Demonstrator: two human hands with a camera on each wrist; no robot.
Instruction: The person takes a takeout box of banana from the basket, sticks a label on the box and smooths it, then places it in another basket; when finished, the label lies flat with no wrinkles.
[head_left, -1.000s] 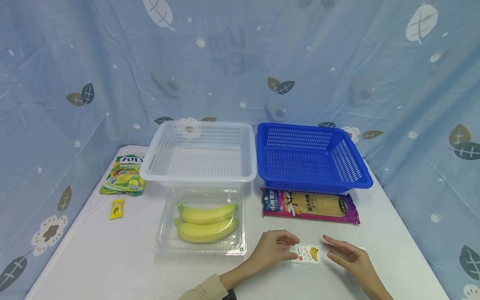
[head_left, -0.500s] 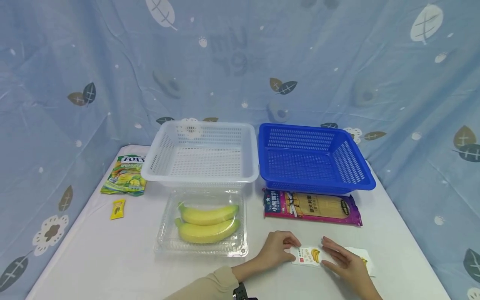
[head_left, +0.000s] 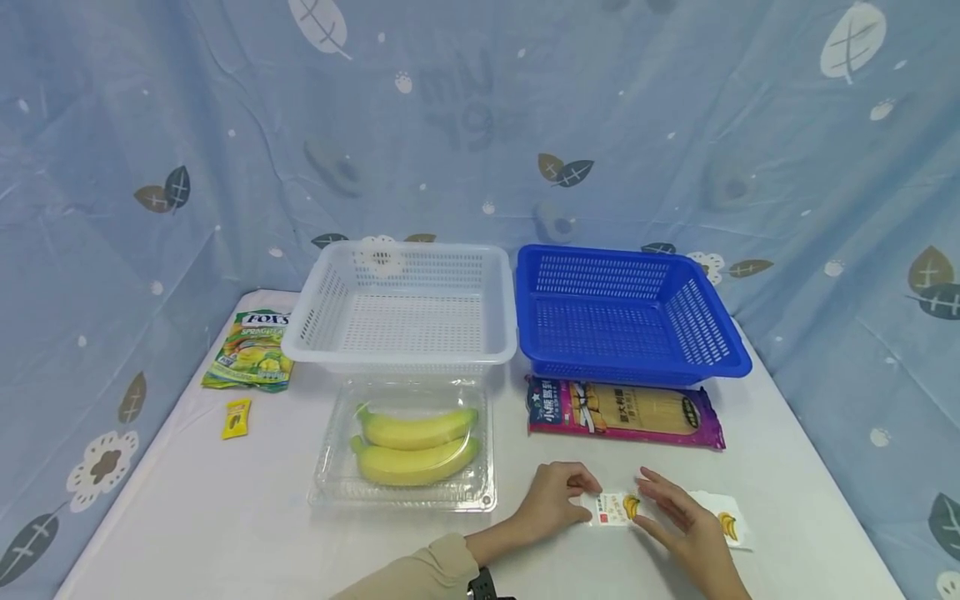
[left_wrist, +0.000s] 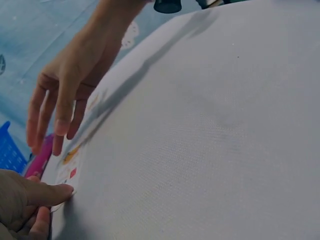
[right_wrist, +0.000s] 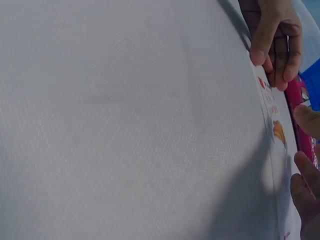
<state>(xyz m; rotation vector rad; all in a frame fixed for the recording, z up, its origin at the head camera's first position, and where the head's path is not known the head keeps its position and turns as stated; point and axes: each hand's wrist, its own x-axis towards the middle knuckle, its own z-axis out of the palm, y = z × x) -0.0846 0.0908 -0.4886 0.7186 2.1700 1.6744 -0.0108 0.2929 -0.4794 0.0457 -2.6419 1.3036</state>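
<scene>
A flat white piece point(head_left: 611, 509), printed with bananas and a small red square, lies on the white table. My left hand point(head_left: 553, 505) pinches its left end between thumb and fingers. Over its right end hovers my right hand point(head_left: 686, 527), thumb and fingers spread apart; the left wrist view shows these fingers point(left_wrist: 60, 127) pointing down. Right of that hand shows more white material point(head_left: 723, 507) with a second banana print. Whether both are one strip cannot be told, since the hand covers the part between them.
Behind the hands lies a spaghetti pack point(head_left: 626, 412) before a blue basket point(head_left: 633, 369). A white basket point(head_left: 401, 358) stands beside it. A clear box point(head_left: 330, 479) of bananas point(head_left: 416, 462) is at left, then a yellow sachet point(head_left: 236, 419) and a green candy bag point(head_left: 251, 354).
My right hand has moved left, closer to the left hand, uncovering the second banana print. The left hand keeps its hold on the white piece.
</scene>
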